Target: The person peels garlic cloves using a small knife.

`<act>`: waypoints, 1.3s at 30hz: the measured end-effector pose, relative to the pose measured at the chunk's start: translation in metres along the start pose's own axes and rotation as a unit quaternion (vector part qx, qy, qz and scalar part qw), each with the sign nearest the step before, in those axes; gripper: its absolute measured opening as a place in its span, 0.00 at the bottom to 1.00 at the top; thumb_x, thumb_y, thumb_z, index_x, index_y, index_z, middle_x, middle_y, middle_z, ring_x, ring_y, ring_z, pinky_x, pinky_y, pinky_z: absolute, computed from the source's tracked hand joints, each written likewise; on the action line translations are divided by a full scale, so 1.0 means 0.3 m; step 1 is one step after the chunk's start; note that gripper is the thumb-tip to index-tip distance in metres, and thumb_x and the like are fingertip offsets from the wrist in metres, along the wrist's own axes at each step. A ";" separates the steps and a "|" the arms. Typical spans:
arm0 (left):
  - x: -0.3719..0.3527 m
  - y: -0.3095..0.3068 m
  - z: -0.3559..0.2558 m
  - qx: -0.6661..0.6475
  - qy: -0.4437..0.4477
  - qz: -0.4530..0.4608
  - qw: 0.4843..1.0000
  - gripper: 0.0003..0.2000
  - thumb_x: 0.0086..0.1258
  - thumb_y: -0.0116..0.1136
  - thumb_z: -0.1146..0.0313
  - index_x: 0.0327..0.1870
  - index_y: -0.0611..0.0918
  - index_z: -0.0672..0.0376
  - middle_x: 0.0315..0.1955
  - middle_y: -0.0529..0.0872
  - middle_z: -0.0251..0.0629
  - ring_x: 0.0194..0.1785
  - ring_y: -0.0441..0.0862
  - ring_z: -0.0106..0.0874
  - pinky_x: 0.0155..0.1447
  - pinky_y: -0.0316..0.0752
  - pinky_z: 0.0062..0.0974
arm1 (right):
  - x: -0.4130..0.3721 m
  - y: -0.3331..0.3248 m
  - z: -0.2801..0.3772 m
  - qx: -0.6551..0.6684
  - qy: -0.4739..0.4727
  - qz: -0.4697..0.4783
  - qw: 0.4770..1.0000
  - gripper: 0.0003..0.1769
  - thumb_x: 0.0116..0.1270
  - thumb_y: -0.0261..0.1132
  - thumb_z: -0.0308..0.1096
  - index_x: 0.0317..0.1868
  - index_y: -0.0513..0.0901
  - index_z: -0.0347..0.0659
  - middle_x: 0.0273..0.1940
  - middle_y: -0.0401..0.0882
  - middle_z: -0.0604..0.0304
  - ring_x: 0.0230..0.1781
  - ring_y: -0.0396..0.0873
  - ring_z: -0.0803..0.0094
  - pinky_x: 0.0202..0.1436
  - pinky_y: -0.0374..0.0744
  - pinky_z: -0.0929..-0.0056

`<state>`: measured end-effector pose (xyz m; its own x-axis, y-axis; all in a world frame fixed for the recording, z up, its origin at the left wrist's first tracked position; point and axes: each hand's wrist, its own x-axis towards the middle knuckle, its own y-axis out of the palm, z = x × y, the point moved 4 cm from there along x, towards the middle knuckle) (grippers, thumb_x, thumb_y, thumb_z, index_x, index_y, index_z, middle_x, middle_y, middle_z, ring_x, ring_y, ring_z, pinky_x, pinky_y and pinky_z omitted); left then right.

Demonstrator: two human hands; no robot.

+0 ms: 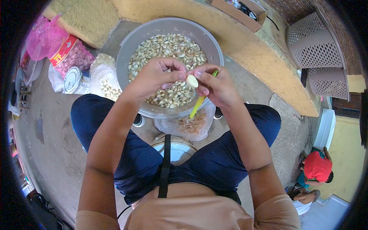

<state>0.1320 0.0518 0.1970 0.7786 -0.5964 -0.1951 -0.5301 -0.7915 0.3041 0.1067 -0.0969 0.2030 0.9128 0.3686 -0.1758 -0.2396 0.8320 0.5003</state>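
Both hands meet above a big grey tub [122, 51] of garlic cloves [168, 48] lying in water. My left hand [159, 76] is closed, with thumb and forefinger pinched at the edge of a pale peeled garlic clove [192, 81]. My right hand [218, 86] is closed too, its thumb and fingers against the same clove. A slim yellow-green knife [197, 106] is tucked in the right hand and slants down toward me; I cannot make out its blade. Below it, a clear plastic bag [205, 128] holds brownish garlic skins [191, 122].
Left of the tub are a bag of peeled cloves [109, 90], a can [74, 79] and a pink mesh sack [74, 57]. A white bucket [176, 149] stands between my knees. Right are a low yellow wall [260, 61], plastic crates [318, 48] and a person in red [317, 166].
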 end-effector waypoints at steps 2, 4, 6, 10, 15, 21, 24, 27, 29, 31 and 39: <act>0.014 -0.007 0.031 -0.058 -0.024 0.002 0.998 0.09 0.58 0.61 0.66 0.34 0.78 0.61 0.18 0.74 0.25 0.16 0.63 0.13 0.18 0.53 0.10 | 0.004 -0.006 -0.009 0.009 -0.013 -0.017 1.000 0.10 0.57 0.63 0.31 0.33 0.79 0.31 0.21 0.76 0.61 0.15 0.68 0.81 0.17 0.66 0.84; 0.025 -0.012 0.070 -0.114 -0.043 -0.011 0.993 0.09 0.60 0.59 0.67 0.37 0.76 0.62 0.20 0.75 0.27 0.16 0.62 0.13 0.17 0.53 0.10 | 0.008 -0.020 -0.003 -0.078 -0.035 -0.052 0.995 0.10 0.58 0.63 0.32 0.33 0.80 0.32 0.21 0.76 0.61 0.15 0.68 0.82 0.17 0.67 0.84; 0.031 -0.018 0.079 -0.117 -0.042 -0.062 0.990 0.10 0.61 0.57 0.68 0.39 0.75 0.61 0.24 0.76 0.29 0.15 0.61 0.13 0.16 0.53 0.09 | 0.008 -0.024 0.012 -0.164 -0.055 -0.099 0.980 0.09 0.58 0.63 0.33 0.33 0.80 0.33 0.22 0.77 0.62 0.15 0.68 0.82 0.18 0.67 0.84; 0.017 -0.024 0.040 -0.063 -0.037 -0.179 0.981 0.10 0.63 0.55 0.68 0.42 0.73 0.61 0.31 0.79 0.33 0.13 0.59 0.12 0.14 0.52 0.08 | -0.005 -0.014 0.035 -0.274 -0.088 -0.200 0.936 0.08 0.58 0.64 0.33 0.31 0.81 0.35 0.24 0.78 0.61 0.17 0.70 0.83 0.20 0.69 0.84; 0.006 0.002 0.031 -0.037 -0.057 -0.113 0.991 0.12 0.63 0.55 0.67 0.44 0.73 0.63 0.31 0.79 0.33 0.14 0.60 0.13 0.16 0.53 0.09 | -0.003 -0.003 0.023 -0.382 -0.168 -0.216 0.883 0.08 0.56 0.64 0.30 0.35 0.80 0.35 0.23 0.78 0.59 0.22 0.75 0.76 0.29 0.74 0.78; 0.005 -0.010 0.026 0.106 -0.023 -0.135 0.985 0.13 0.60 0.58 0.65 0.41 0.78 0.65 0.24 0.80 0.32 0.16 0.64 0.14 0.20 0.60 0.12 | -0.007 0.057 0.038 -0.491 -0.235 -0.145 0.827 0.16 0.52 0.65 0.28 0.43 0.77 0.41 0.31 0.77 0.57 0.34 0.78 0.65 0.38 0.75 0.72; -0.001 -0.013 0.003 0.189 -0.035 -0.106 0.976 0.12 0.58 0.60 0.64 0.37 0.80 0.63 0.23 0.80 0.31 0.17 0.66 0.15 0.21 0.62 0.14 | -0.008 0.077 0.053 -0.572 -0.303 -0.084 0.758 0.17 0.51 0.65 0.29 0.44 0.76 0.42 0.34 0.75 0.56 0.35 0.77 0.61 0.39 0.76 0.69; -0.002 -0.010 0.005 0.229 -0.042 -0.086 0.969 0.11 0.57 0.61 0.63 0.34 0.82 0.62 0.22 0.80 0.31 0.19 0.68 0.16 0.23 0.64 0.15 | -0.008 0.060 0.040 -0.608 -0.273 -0.016 0.745 0.18 0.50 0.66 0.30 0.45 0.76 0.42 0.34 0.75 0.56 0.35 0.77 0.59 0.39 0.76 0.68; 0.000 -0.015 0.012 0.240 -0.053 -0.075 0.967 0.11 0.57 0.62 0.63 0.33 0.82 0.63 0.22 0.80 0.31 0.20 0.70 0.17 0.23 0.65 0.16 | -0.008 0.050 0.029 -0.635 -0.221 -0.008 0.740 0.19 0.48 0.66 0.27 0.44 0.77 0.39 0.34 0.76 0.55 0.35 0.77 0.60 0.38 0.75 0.69; 0.000 -0.020 0.014 0.265 -0.055 -0.081 0.959 0.10 0.57 0.61 0.62 0.34 0.82 0.59 0.22 0.80 0.29 0.21 0.70 0.16 0.24 0.65 0.16 | -0.004 0.034 0.015 -0.675 -0.215 0.001 0.706 0.16 0.48 0.65 0.31 0.40 0.77 0.42 0.33 0.76 0.56 0.32 0.77 0.60 0.34 0.76 0.66; 0.009 -0.024 0.025 0.314 -0.020 -0.051 0.948 0.10 0.55 0.62 0.67 0.35 0.82 0.62 0.22 0.81 0.31 0.24 0.73 0.18 0.26 0.68 0.17 | -0.006 0.023 0.002 -0.718 -0.205 0.047 0.663 0.06 0.48 0.65 0.28 0.28 0.78 0.39 0.25 0.76 0.57 0.28 0.77 0.60 0.30 0.75 0.67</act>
<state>0.1354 0.0549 0.1872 0.8298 -0.5072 -0.2327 -0.5580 -0.7614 -0.3301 0.1035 -0.0920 0.2072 0.8143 0.5480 0.1916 -0.1009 0.4585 -0.8829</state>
